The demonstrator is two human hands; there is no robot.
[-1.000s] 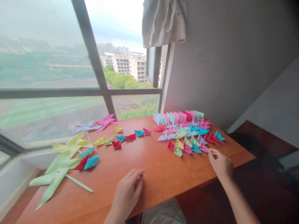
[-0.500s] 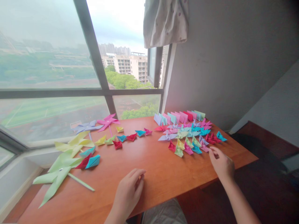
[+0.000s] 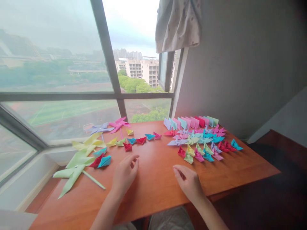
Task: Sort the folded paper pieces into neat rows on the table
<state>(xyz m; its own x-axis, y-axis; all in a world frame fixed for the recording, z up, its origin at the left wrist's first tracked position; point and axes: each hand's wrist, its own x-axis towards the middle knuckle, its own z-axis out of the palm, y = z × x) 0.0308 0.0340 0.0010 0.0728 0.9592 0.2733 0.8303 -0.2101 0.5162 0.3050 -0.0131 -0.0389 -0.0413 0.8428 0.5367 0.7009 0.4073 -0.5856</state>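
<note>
My left hand (image 3: 125, 174) is loosely curled over the table, thumb apart from the fingers and nothing between them. The nearest object to it is a small red paper boat (image 3: 127, 147), just beyond the fingertips. My right hand (image 3: 188, 180) hovers above the wood with bent fingers, a narrow gap at the thumb and no object visible in it. Beyond it lie folded boats in rows, among them a light green boat (image 3: 188, 159), a magenta boat (image 3: 199, 155) and a pink boat (image 3: 217, 155). Neither hand touches any paper.
Paper pinwheels, including a light green pinwheel (image 3: 75, 167), lie along the left side. Folded paper cranes (image 3: 193, 140) and upright folded papers (image 3: 190, 122) fill the back right. A teal, a red and a blue boat (image 3: 105, 161) cluster beside the pinwheels. Windows border the wooden table (image 3: 153, 179).
My right hand has drawn back leftward from beside the pink boat. My left hand has moved forward and left toward the small boats. The view has shifted slightly left.
</note>
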